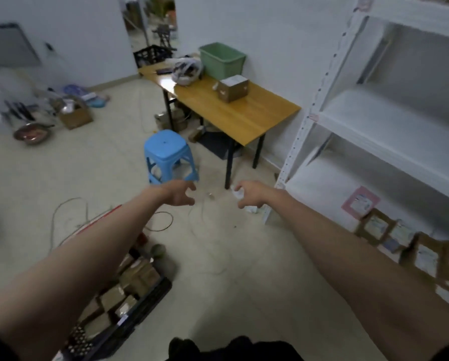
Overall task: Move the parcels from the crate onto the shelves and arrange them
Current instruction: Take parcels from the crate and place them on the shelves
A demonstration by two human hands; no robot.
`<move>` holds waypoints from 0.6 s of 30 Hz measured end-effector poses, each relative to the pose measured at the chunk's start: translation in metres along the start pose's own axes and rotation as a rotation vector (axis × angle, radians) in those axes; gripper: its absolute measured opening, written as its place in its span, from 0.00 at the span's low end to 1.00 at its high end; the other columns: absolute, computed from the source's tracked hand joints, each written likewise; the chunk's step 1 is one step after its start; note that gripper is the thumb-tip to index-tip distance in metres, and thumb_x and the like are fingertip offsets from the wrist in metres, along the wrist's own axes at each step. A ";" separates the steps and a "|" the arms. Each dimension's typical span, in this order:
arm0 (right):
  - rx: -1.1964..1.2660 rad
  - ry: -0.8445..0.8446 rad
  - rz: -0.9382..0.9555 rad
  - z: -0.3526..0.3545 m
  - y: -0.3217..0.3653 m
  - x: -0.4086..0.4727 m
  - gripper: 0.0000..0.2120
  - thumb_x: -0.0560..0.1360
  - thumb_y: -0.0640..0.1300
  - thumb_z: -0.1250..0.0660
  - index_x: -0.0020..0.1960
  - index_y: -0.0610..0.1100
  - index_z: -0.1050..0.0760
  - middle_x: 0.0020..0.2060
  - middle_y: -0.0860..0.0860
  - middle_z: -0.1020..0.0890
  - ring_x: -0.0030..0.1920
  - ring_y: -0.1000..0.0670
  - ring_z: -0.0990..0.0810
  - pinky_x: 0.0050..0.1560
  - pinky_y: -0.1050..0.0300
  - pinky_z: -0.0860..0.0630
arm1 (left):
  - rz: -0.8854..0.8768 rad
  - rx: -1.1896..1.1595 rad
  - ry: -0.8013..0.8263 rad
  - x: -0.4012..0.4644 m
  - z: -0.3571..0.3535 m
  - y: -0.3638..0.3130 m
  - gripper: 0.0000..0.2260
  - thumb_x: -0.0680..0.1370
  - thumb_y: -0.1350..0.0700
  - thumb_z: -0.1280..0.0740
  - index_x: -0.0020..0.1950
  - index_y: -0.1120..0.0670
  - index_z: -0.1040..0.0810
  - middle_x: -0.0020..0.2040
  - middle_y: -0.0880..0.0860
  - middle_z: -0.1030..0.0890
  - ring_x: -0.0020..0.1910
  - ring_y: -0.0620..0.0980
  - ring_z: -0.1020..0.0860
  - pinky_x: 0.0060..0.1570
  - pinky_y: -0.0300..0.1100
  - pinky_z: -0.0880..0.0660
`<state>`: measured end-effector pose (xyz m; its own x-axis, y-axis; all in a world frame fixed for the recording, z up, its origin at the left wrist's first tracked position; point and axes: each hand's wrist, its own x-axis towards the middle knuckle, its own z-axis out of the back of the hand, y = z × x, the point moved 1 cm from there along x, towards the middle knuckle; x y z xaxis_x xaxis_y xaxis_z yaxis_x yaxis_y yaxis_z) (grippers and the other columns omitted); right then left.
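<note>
A black crate (142, 306) stands on the floor at my lower left, under my left forearm, with several brown cardboard parcels (137, 277) inside. The white shelving unit (390, 118) rises on the right. Several brown parcels (424, 254) with white labels and a pink one (360, 201) sit on its lowest shelf. My left hand (180, 192) and my right hand (252, 195) are both stretched out in front of me above the floor, fingers loosely curled, holding nothing.
A blue plastic stool (167, 155) stands just beyond my hands. Behind it a wooden table (244, 113) carries a green bin (220, 59), a small box (232, 88) and a bag. Cables trail across the floor. Boxes and pans lie at the far left.
</note>
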<state>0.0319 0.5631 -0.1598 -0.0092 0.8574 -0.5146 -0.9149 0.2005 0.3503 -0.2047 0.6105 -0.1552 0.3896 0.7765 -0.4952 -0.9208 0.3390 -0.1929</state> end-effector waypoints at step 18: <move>-0.182 0.385 0.297 -0.202 0.263 0.085 0.25 0.74 0.46 0.29 0.69 0.47 0.31 0.55 0.46 0.24 0.50 0.46 0.24 0.39 0.56 0.25 | 0.447 -0.388 0.108 -0.148 -0.144 0.278 0.19 0.79 0.48 0.35 0.68 0.52 0.28 0.65 0.50 0.25 0.64 0.53 0.27 0.62 0.46 0.30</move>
<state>-0.2907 0.5929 -0.2698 -0.3954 0.6212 -0.6766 -0.9054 -0.1398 0.4008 -0.5209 0.5133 -0.2577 -0.0225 0.7340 -0.6787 -0.9420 -0.2429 -0.2314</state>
